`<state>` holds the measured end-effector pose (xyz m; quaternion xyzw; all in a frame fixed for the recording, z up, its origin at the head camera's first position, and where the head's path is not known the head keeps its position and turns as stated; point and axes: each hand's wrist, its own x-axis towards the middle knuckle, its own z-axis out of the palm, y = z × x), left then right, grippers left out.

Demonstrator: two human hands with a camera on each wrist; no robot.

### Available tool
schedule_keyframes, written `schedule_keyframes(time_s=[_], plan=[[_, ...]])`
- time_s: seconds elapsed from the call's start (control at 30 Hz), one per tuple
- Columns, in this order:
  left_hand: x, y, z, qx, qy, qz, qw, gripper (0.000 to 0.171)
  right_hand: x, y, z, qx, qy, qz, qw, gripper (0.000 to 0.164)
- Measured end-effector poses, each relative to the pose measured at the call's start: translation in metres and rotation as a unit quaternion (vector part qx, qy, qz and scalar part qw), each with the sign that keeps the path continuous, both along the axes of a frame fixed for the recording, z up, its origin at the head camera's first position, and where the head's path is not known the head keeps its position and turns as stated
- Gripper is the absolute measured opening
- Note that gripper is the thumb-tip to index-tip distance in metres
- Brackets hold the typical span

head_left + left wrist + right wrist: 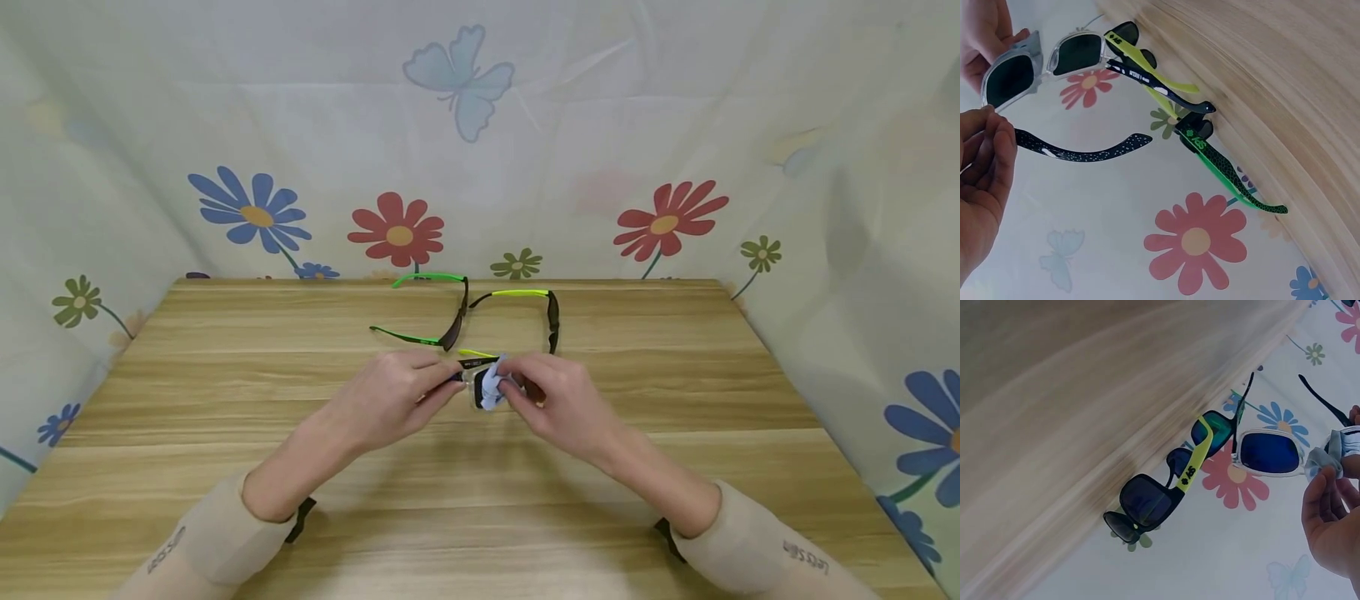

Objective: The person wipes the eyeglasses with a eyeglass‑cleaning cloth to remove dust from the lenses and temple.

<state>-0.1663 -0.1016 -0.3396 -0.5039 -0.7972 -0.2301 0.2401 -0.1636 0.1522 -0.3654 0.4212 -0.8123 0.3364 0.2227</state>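
Held up over the table is a pair of sunglasses (1077, 53) with a clear frame, dark lenses and black speckled arms, both unfolded. My left hand (390, 396) pinches it at one end of the frame, by the hinge, between thumb and fingers. A light blue cloth (491, 387) is bunched in the fingers of my right hand (558, 400), which pinches it over one lens. In the right wrist view the cloth (1319, 464) covers much of the lens nearest my left hand, while the other lens faces out blue. My right fingers partly hide the frame in the head view.
Beyond my hands, green-armed sunglasses (453, 333) and yellow-armed sunglasses (553, 317) lie with arms unfolded on the wood-grain table (225, 350). The yellow-armed pair is close behind the held one. A white curtain (315, 100) printed with flowers surrounds the table's back and sides.
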Motion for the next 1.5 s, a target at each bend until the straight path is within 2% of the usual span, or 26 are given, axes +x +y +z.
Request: schedule_keyframes(time_s=[0.2, 0.33, 0.53, 1.0, 1.27, 1.5], plan=[[0.0, -0.002, 0.002, 0.006, -0.002, 0.007, 1.0, 0.015, -0.003, 0.004, -0.002, 0.016, -0.019, -0.024, 0.999, 0.012], [0.0, -0.002, 0.002, 0.008, -0.004, 0.012, 0.9999, 0.015, -0.003, 0.006, -0.002, 0.02, -0.027, -0.025, 0.999, 0.011], [0.001, 0.0, 0.004, 0.013, -0.002, 0.013, 0.9998, 0.015, -0.001, 0.004, 0.001, 0.014, -0.026, -0.008, 1.0, 0.013], [0.001, 0.003, 0.002, 0.004, 0.02, 0.011, 0.9997, 0.015, 0.007, -0.006, 0.01, -0.02, 0.013, 0.037, 0.999, 0.018], [0.001, 0.004, 0.001, 0.001, 0.037, 0.008, 0.9993, 0.018, 0.008, -0.008, 0.013, -0.025, 0.016, 0.026, 0.999, 0.017], [0.001, 0.004, 0.001, 0.008, 0.035, 0.008, 0.9993, 0.018, 0.006, -0.006, 0.013, -0.022, 0.007, 0.005, 1.0, 0.014]])
